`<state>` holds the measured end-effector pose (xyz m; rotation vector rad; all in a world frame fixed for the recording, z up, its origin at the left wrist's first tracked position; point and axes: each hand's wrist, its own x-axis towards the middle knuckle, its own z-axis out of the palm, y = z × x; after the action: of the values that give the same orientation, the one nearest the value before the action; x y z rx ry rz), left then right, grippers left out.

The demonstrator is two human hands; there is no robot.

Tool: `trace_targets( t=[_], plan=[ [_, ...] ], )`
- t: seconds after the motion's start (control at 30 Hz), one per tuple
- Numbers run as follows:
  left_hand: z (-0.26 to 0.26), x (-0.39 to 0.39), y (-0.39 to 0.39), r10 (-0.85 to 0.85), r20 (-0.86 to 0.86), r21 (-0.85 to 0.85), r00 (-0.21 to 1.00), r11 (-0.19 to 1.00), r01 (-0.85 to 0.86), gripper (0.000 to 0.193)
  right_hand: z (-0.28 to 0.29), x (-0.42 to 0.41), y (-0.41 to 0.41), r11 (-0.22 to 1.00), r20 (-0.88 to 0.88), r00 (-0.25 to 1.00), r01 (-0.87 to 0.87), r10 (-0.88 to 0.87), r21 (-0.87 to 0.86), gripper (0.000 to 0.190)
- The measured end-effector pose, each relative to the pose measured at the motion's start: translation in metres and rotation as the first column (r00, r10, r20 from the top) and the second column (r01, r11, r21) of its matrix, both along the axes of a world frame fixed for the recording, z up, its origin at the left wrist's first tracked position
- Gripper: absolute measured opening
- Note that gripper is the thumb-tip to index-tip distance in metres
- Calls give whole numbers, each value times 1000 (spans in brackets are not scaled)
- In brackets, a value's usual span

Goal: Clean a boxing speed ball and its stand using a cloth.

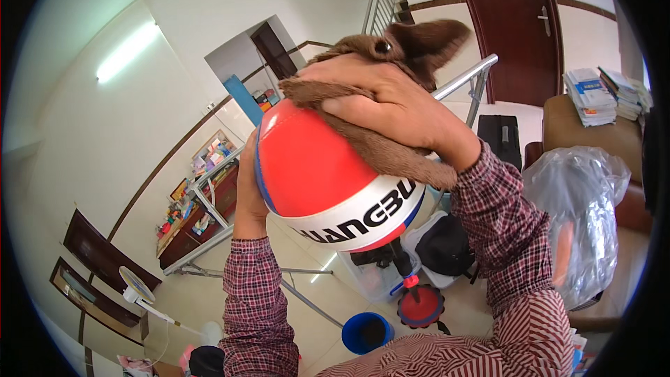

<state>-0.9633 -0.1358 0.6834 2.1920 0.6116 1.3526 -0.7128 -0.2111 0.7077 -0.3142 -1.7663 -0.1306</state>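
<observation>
A red, white and blue punching ball [319, 162] fills the middle of the view, large black letters on its white band. A black pole [401, 259] with a red collar runs down from it to a round red-and-blue base [421, 306]. My left hand [250, 188] holds the ball's left side, its fingers mostly hidden behind the curve. On the upper right of the ball, my right hand [382, 99] presses a brown plush cloth [398, 152] against the surface. A loose end of the cloth sticks out beyond the fingers, slightly blurred.
A blue bucket [367, 333] stands on the tiled floor near the base. Behind the pole are plastic bins [361, 272] and a black bag [445, 246]. Metal frame tubes [466, 76] rise behind the ball. At right, clear plastic wrap [581, 220] covers something; a white fan [137, 285] is left.
</observation>
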Motion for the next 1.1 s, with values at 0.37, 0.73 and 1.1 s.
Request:
trace_targets(
  t=[0.37,0.73,1.1],
  plan=[
    [13,10,-1,-135,277,-324,951,919,225,50,-176,-55,-13,877,-395,809,480,-436,15,59],
    [8,16,-5,-236,332,-312,913,886,343,46,-25,-20,-33,906,9,918,391,-397,161,43],
    [9,16,-14,-39,211,-257,977,962,94,50,-106,-69,-53,533,343,409,619,-845,576,56]
  ],
)
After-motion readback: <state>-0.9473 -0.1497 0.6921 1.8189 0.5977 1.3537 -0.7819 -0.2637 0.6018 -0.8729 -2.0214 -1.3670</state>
